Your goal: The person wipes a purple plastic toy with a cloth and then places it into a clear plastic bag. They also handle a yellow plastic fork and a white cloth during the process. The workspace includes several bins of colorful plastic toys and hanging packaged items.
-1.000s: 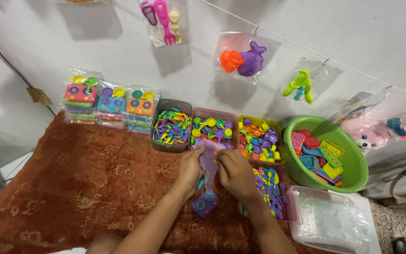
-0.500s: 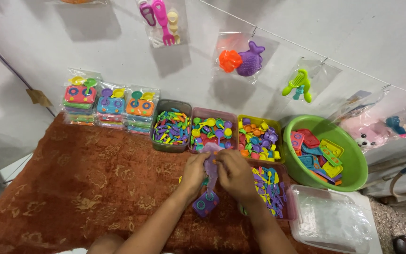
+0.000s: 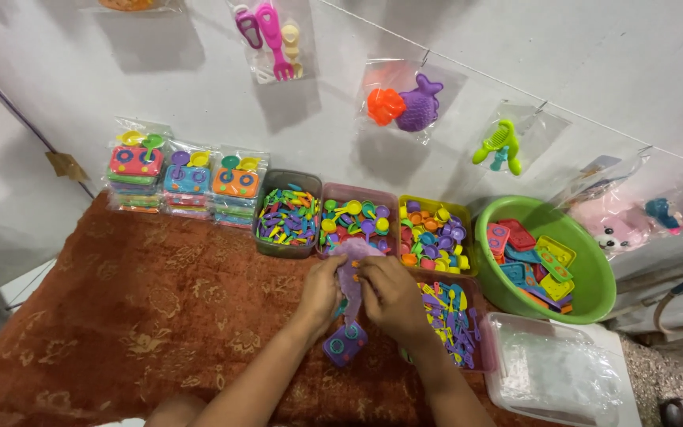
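Both hands meet at the middle of the rust-coloured patterned carpet (image 3: 144, 308). The left hand (image 3: 322, 289) and right hand (image 3: 389, 292) are each closed, fingers curled, on a clear plastic bag of purple toy pieces (image 3: 349, 273) held between them; the bag's upper end shows above the knuckles, just in front of the trays. Its lower end hangs down to a purple toy stove (image 3: 345, 344), which lies on the carpet between the forearms; whether the stove is inside the bag cannot be made out from this view.

Along the wall stand three trays of small coloured toy utensils: a grey tray (image 3: 266, 237), a pink tray (image 3: 389, 198) and a yellow tray (image 3: 468, 213). A fourth pink tray (image 3: 490, 348) of purple and mixed pieces sits just right of the right hand. Beside it is a green basin (image 3: 594, 304) holding flat toy stoves, and in front of that a clear bin (image 3: 507, 395) of plastic bags. Stacked packed toy sets (image 3: 183, 182) stand left of the trays. Bagged toys (image 3: 405, 103) hang on the wall above.
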